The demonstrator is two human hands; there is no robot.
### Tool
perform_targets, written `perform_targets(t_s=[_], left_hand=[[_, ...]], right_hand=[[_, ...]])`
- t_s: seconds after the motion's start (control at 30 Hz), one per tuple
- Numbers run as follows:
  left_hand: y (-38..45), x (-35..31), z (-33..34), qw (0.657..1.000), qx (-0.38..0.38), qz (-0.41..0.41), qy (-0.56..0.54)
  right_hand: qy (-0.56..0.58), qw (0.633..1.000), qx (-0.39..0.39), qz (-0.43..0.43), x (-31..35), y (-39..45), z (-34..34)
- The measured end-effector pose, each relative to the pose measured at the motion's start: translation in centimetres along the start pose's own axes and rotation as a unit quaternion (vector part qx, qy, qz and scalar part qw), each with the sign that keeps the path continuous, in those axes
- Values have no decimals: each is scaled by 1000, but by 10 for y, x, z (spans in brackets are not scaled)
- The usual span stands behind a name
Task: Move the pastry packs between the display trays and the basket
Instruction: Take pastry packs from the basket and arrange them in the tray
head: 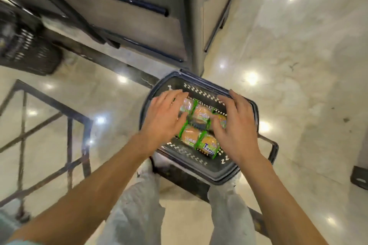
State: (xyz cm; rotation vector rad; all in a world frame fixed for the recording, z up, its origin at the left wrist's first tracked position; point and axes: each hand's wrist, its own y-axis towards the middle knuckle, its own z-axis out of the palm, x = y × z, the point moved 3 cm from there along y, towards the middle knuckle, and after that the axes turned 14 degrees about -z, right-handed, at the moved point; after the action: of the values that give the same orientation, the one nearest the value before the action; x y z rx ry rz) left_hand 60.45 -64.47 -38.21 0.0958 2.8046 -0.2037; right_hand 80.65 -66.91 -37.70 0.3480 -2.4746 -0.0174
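The pastry packs (201, 127) lie inside the dark basket (242, 173), side by side in two rows, with green edges and round buns visible through the wrap. The basket stands low, in front of the person's knees, on a dark stand just beside the grey shelf unit (139, 16).

Both hands are over the packs. The left hand (166, 116) has its fingers spread and rather straight, lying over the left end of the rows. The right hand (237, 121) is spread over the right end, fingers slightly bent, the thumb near a pack. I cannot tell for sure if either hand already touches the wrap; neither seems to hold a pack yet.

I judge the step to be gathering some packs from the basket to carry them to the trays. To do it well, the hands should press in from both ends so that a whole row stays together, and lift straight up. The wrap looks smooth and may slip, and the buns are soft, so the pressure should be gentle. The trays themselves are not clearly visible here.
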Motion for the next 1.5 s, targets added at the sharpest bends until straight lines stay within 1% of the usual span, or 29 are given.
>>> perform_targets(t_s=[0.07,0.13,0.2,0.3,0.4,0.5,0.6,0.73,0.83,0.93,1.07,1.13,1.23,1.4,1.5], left_hand=[[-14,18,-79,995,-48,1,-87],[-32,40,-157,979,-100,-4,-179],[-51,72,-227,962,-142,-14,-231],[-78,138,-313,955,-187,-12,-231],[-85,198,-383,953,-214,-8,-215],[-75,233,-437,950,-237,7,-203],[-52,257,-479,938,-265,5,-223],[-6,278,-504,937,-264,8,-226],[46,281,-520,943,-249,35,-218],[113,276,-535,951,-239,50,-192],[207,255,-550,963,-200,88,-156],[248,246,-554,966,-177,99,-162],[305,233,-556,969,-148,113,-163],[400,210,-548,968,-94,170,-159],[445,191,-539,965,-42,187,-178]], right_hand=[[-1,998,-27,-50,67,20,-29],[-9,995,-57,-83,136,42,-51],[-20,989,-87,-117,206,62,-66],[-37,980,-117,-155,307,96,-75],[-31,975,-142,-167,391,124,-81],[-44,969,-154,-186,449,156,-87],[-56,963,-164,-206,485,190,-90],[-57,962,-180,-197,498,242,-87],[-45,965,-200,-166,489,288,-83],[-36,967,-215,-134,468,344,-80],[-31,967,-234,-95,447,421,-88],[-29,967,-240,-76,437,447,-95],[-46,970,-237,-28,414,473,-109],[-97,961,-256,45,371,506,-132],[-140,956,-234,109,349,520,-137]])
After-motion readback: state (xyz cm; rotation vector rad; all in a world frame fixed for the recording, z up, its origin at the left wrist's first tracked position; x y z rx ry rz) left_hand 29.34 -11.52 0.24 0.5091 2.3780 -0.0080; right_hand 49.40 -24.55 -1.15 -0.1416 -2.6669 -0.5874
